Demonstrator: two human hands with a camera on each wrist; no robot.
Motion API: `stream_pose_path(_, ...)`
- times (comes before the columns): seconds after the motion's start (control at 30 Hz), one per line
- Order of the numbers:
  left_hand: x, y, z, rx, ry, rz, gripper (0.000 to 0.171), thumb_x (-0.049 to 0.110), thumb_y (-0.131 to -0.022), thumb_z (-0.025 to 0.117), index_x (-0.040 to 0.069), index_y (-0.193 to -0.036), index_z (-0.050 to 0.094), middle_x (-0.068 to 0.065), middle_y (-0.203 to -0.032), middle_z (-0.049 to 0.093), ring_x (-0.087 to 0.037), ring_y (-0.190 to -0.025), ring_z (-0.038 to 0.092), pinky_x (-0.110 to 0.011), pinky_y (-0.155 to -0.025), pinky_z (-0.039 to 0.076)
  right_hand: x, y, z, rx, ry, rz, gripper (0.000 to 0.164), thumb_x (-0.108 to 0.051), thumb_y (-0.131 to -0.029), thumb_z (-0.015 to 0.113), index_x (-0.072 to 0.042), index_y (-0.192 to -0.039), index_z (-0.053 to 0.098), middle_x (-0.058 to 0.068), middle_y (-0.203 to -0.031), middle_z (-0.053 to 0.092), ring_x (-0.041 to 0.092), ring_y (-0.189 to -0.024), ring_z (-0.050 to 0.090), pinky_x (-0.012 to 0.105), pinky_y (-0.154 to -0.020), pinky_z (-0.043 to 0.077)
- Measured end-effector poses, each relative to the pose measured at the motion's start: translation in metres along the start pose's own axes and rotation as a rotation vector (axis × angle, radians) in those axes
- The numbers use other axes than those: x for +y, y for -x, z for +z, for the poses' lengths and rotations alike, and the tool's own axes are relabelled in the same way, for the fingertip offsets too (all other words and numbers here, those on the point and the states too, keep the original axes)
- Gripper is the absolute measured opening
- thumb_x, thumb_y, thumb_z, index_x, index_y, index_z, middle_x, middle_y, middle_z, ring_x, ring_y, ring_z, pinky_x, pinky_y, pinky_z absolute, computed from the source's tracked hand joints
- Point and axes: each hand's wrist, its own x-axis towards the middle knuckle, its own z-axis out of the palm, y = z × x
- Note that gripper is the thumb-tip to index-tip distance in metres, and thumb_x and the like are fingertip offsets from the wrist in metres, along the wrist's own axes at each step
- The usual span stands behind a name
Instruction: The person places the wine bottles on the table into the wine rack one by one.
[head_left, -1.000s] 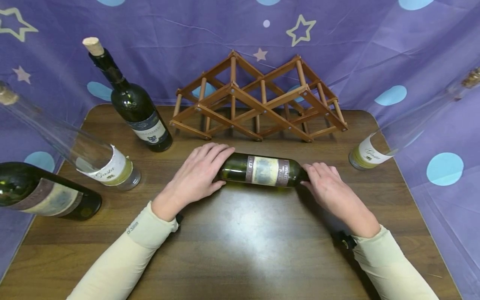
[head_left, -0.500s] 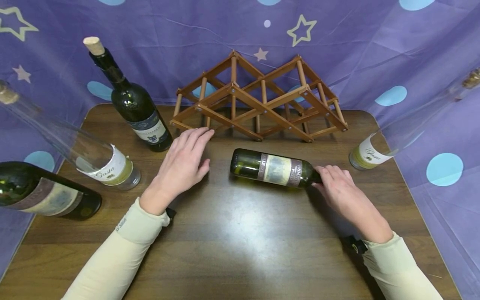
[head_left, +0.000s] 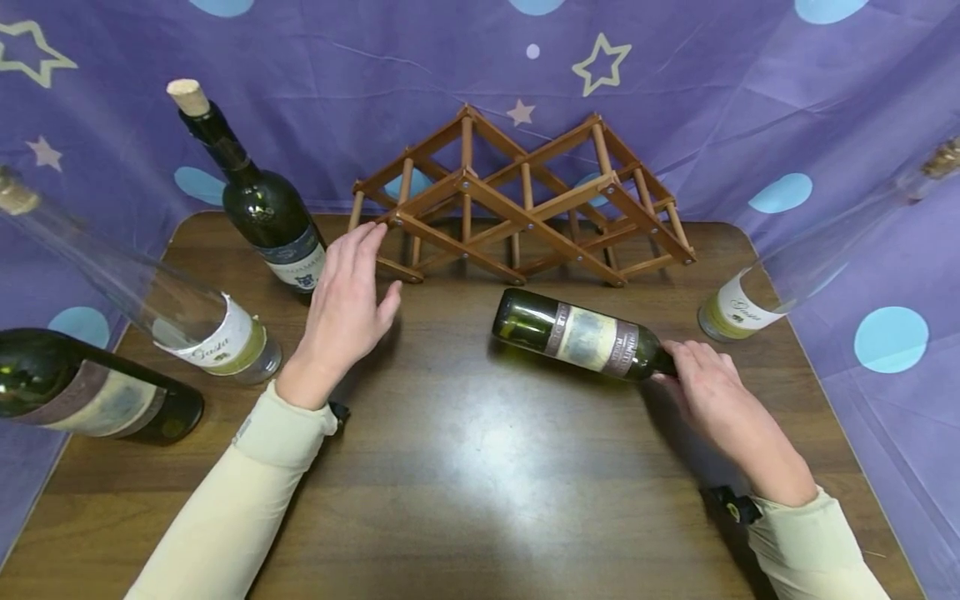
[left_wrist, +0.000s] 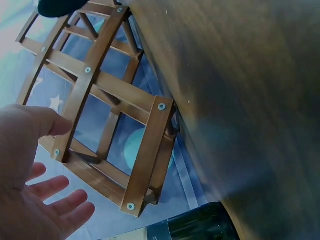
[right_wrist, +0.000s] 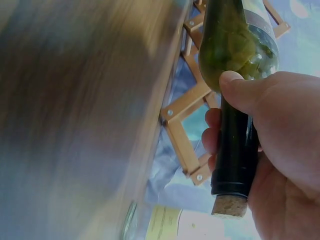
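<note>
My right hand (head_left: 720,400) grips the neck of a green wine bottle (head_left: 581,336) held sideways, its base pointing left. In the right wrist view, thumb and fingers wrap the bottle's dark neck (right_wrist: 234,150), and a cork (right_wrist: 230,206) closes its mouth. Whether the bottle touches the table I cannot tell. My left hand (head_left: 341,304) holds nothing; its fingers extend toward the left end of a wooden folding wine rack (head_left: 531,223). The left wrist view has the left thumb (left_wrist: 52,122) in front of the rack's slats; contact is unclear.
Left of the left hand stand a corked dark bottle (head_left: 262,208), a clear bottle (head_left: 217,337) and another dark green bottle (head_left: 112,404). A clear bottle (head_left: 742,308) stands at the right edge. Purple cloth (head_left: 300,50) hangs behind the rack on the brown table (head_left: 465,517).
My left hand has let go of the bottle's base and moved left and back toward the rack's left end. My right hand has carried the bottle to the right, tilting it slightly.
</note>
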Motion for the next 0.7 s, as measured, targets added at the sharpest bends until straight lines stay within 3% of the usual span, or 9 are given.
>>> stream_pose_path(0.27, -0.007, -0.006, 0.008, -0.001, 0.036, -0.033, 0.074, 0.0, -0.083, 0.071, -0.005, -0.149, 0.038, -0.023, -0.145, 0.043, -0.041, -0.132, 0.039, -0.042, -0.113, 0.029, 0.007, 0.014, -0.007, 0.023, 0.002, 0.048, 0.042, -0.005, -0.082, 0.074, 0.007, -0.117, 0.054, 0.02, -0.101, 0.061, 0.037, -0.095, 0.058, 0.05, -0.068, 0.041)
stream_pose_path(0.5, -0.012, -0.009, 0.016, -0.012, 0.014, -0.041, 0.06, 0.0, -0.093, 0.062, -0.007, -0.148, 0.038, -0.025, -0.144, 0.043, -0.041, -0.132, 0.039, -0.042, -0.113, 0.028, 0.013, 0.027, -0.012, 0.032, 0.002, 0.123, 0.043, -0.002, -0.08, 0.074, 0.01, -0.117, 0.054, 0.023, -0.102, 0.061, 0.041, -0.096, 0.057, 0.054, -0.069, 0.042)
stream_pose_path(0.7, -0.015, -0.012, 0.02, -0.003, -0.002, -0.072, 0.058, -0.001, -0.094, 0.06, -0.005, -0.148, 0.04, -0.023, -0.143, 0.045, -0.042, -0.129, 0.041, -0.043, -0.112, 0.03, 0.017, 0.036, -0.016, 0.03, -0.008, 0.197, 0.04, -0.001, -0.082, 0.072, 0.012, -0.115, 0.053, 0.025, -0.103, 0.06, 0.045, -0.097, 0.057, 0.06, -0.071, 0.041)
